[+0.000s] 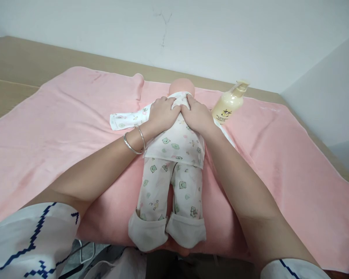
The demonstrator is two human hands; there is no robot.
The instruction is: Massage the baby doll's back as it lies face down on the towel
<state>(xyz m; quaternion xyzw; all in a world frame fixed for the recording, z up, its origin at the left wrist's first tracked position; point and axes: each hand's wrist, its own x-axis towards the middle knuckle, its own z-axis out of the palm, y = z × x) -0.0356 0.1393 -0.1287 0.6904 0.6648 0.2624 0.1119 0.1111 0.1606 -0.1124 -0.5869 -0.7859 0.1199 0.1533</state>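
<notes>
A baby doll (182, 86) in a white printed top (174, 145) and matching trousers (155, 186) lies on a pink blanket (75, 100), its head at the far end. Only the smooth round back or top of the head shows. My left hand (164, 114) rests flat on the upper left of the doll's top, fingers stretched, a silver bangle on the wrist. On the upper right my right hand (199, 116) lies the same way. Both thumbs come close together at the middle. Neither hand grasps anything.
A yellowish pump bottle (228, 102) with a cow print stands tilted-looking on the blanket, just right of the doll. Behind the blanket runs the wooden tabletop (20, 58), against a pale wall (119, 31). Cables (87, 252) hang below the near edge at left.
</notes>
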